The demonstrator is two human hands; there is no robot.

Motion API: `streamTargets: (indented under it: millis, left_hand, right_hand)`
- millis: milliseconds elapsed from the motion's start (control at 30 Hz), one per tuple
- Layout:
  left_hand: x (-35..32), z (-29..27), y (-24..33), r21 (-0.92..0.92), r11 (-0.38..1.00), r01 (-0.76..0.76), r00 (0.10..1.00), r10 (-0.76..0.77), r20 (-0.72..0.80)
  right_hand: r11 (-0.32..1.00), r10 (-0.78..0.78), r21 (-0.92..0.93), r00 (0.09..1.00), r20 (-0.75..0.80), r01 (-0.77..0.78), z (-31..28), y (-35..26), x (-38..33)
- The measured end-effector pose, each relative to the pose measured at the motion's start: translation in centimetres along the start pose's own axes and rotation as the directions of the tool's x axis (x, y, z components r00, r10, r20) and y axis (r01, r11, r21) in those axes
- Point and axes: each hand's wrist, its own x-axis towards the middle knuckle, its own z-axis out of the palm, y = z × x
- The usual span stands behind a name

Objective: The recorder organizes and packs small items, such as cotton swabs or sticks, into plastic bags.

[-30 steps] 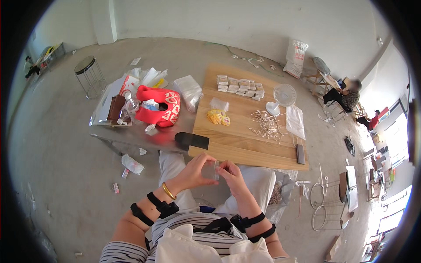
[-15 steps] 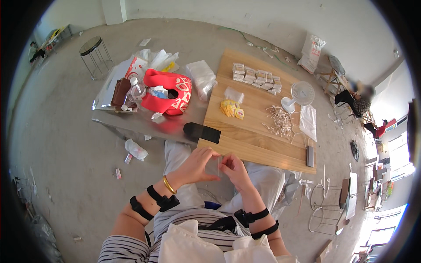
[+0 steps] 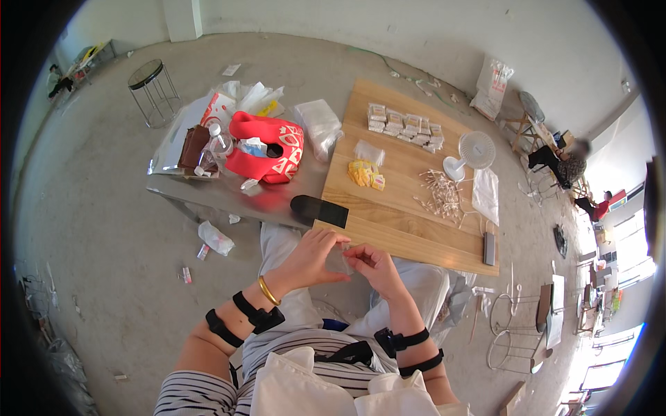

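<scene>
Close to my lap, just off the near edge of the wooden table point(image 3: 416, 239), I hold a small clear plastic bag point(image 3: 346, 262) between both hands. Its outline is faint, and any contents are too small to make out. My left hand point(image 3: 313, 260), with a gold bangle at the wrist, pinches it at the top, thumb held apart below. Thumb and fingertips of my right hand point(image 3: 377, 269) are closed on its other side. Beyond them on the table lie yellow packets point(image 3: 364, 175), more clear bags point(image 3: 370, 152) and a loose heap of thin white sticks or cords point(image 3: 442, 197).
Stacked small packs point(image 3: 406, 126) and a white fan point(image 3: 476, 150) stand farther back. A grey bar-shaped device point(image 3: 490, 248) lies at the right edge. On the adjoining metal table are a red bag point(image 3: 267, 149), a bottle point(image 3: 220, 142) and a black flat object point(image 3: 319, 210).
My right hand has shifted slightly and its fingers have moved along the clear bag. The left hand stays nearly in place, and the table things are unchanged.
</scene>
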Motion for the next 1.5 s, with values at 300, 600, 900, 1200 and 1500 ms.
streamTargets:
  millis: [300,600,900,1200,1500]
  left_hand:
    - [0.1,-0.3,1.7,0.112,0.994,0.009,1.000,-0.006,-0.025]
    - [0.4,-0.9,3.1,0.128,0.989,-0.079,0.995,0.086,-0.056]
    - [0.8,-1.2,4.4,0.317,0.942,-0.114,0.989,0.137,-0.049]
    - [1.0,-0.4,4.6,0.422,0.902,-0.089,0.985,0.142,-0.096]
    - [1.1,0.3,4.2,0.543,0.831,-0.119,0.977,0.196,-0.087]
  right_hand:
    - [0.994,-0.078,-0.072,0.997,-0.020,0.077,-0.3,-0.7,-0.5]
    - [0.978,-0.136,-0.168,0.989,-0.056,0.125,0.0,-1.4,-1.1]
    - [0.983,-0.026,0.172,0.984,-0.176,0.057,1.0,-1.7,-1.4]
    - [0.997,-0.033,0.056,0.974,-0.223,0.046,0.8,-1.7,-1.1]
    - [0.992,0.016,0.124,0.973,-0.232,0.013,1.1,-2.0,-0.8]
